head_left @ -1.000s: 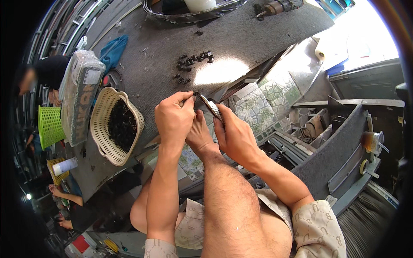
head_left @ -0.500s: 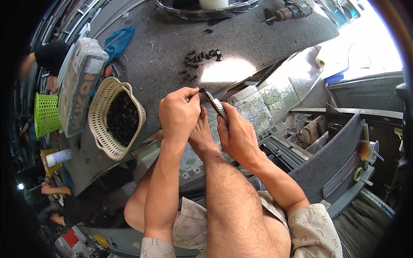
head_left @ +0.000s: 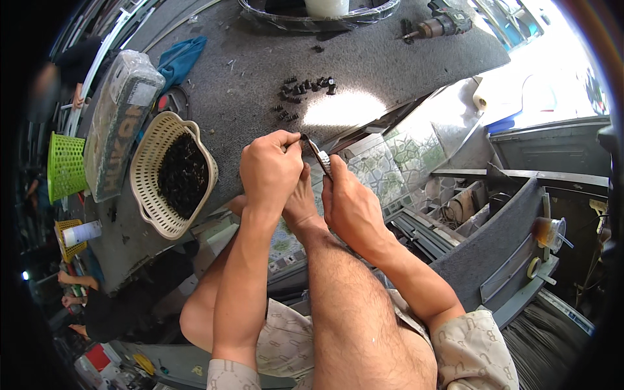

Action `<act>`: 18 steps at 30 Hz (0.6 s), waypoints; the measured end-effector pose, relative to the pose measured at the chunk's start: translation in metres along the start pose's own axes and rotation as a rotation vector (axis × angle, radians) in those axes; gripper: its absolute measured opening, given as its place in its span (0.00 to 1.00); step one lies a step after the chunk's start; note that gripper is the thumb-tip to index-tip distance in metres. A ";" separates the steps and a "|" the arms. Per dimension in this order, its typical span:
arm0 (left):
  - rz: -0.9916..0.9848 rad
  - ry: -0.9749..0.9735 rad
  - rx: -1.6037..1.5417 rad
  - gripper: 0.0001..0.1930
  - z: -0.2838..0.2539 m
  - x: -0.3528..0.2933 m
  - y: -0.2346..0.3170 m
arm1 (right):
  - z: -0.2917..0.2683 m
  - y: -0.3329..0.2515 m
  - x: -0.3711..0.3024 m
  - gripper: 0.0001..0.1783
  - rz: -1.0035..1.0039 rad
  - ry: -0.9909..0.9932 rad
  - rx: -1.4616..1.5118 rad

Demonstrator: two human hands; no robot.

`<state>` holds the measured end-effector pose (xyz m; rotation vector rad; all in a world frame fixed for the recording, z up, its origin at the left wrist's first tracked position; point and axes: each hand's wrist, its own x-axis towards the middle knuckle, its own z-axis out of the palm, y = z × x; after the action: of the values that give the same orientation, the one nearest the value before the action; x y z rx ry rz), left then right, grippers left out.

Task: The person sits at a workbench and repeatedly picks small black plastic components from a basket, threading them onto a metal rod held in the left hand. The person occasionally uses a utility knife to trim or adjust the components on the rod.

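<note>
Far L: lime-green basket [head_left: 66, 167] at the bench edge, small yellow basket [head_left: 70, 252] below it w/ a white bottle [head_left: 82, 232] lying across. Co-worker's arm [head_left: 77, 281] shows just under that, blurry. Next, a long plastic-wrapped box [head_left: 123, 123], blue cloth [head_left: 182, 60] behind its upper end. Then the cream basket [head_left: 140, 179], tilted in view, w/ a heap of small black parts [head_left: 185, 175] inside, on the grey carpeted bench [head_left: 240, 71].

Mid now: L hand [head_left: 270, 169] is curled tight, thumb & forefinger pinched on a small dark piece [head_left: 303, 136], out past the bench edge, above the bare foot [head_left: 300, 198]. Piece meets the upper end of a slim dark tool [head_left: 316, 149]; can't tell where one stops & the other starts. More black fittings [head_left: 302, 88] lie in a loose cluster on the bench, just L of a bright sun patch; plastic-wrapped ring [head_left: 318, 25] up top, white cylinder [head_left: 327, 6] within. R hand [head_left: 351, 205] is closed round the tool's lower part, a pale ridged strip [head_left: 324, 157] showing by the fingers.

Further R: power drill [head_left: 443, 26] on the bench, stone-pattern floor [head_left: 374, 162] below, then tape roll [head_left: 533, 267] & clear cup [head_left: 549, 233] w/ brown liquid, far R.
</note>
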<state>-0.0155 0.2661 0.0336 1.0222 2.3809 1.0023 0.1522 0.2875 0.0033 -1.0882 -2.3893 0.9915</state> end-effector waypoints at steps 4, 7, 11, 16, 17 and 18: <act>0.034 0.024 0.014 0.07 0.001 0.000 -0.002 | 0.001 -0.007 0.001 0.20 0.051 -0.039 -0.073; 0.052 0.047 0.042 0.07 0.002 -0.002 -0.004 | 0.001 -0.012 0.003 0.18 0.084 -0.079 -0.102; 0.084 0.069 0.010 0.08 0.003 -0.004 -0.006 | -0.009 -0.012 0.006 0.17 0.154 -0.132 -0.005; 0.037 0.061 -0.296 0.08 -0.009 -0.017 -0.007 | -0.044 0.007 0.020 0.17 0.158 0.136 0.182; -0.014 0.043 -0.461 0.09 -0.013 -0.024 -0.007 | -0.052 0.016 0.033 0.18 0.092 0.238 0.095; -0.054 0.029 -0.623 0.09 -0.018 -0.030 -0.006 | -0.059 0.027 0.050 0.20 -0.028 0.367 0.027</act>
<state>-0.0081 0.2327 0.0426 0.7009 1.8910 1.5989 0.1660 0.3645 0.0264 -1.1139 -2.0832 0.7372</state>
